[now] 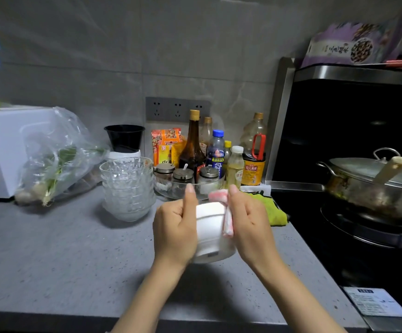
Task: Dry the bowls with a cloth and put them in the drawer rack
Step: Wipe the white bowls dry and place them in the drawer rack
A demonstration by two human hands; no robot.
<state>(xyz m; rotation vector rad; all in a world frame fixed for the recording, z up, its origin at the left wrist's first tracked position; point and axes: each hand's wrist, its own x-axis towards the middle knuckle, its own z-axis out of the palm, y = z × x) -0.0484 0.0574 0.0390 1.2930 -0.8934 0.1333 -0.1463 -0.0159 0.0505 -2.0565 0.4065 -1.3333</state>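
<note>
1. The left hand is clamped on the left wall of a round white ceramic bowl, thumb laid straight up past its rim.
2. The right hand pinches a pink-and-white striped cloth and presses it against the bowl's right wall.
3. The bowl is held tilted, base toward the camera, above the grey speckled table.
4. A stack of clear cut-glass bowls stands on the table to the left, apart from the hands.
5. A yellow-green rag lies beyond the right hand, beside the black stove carrying a lidded steel pot.
</note>
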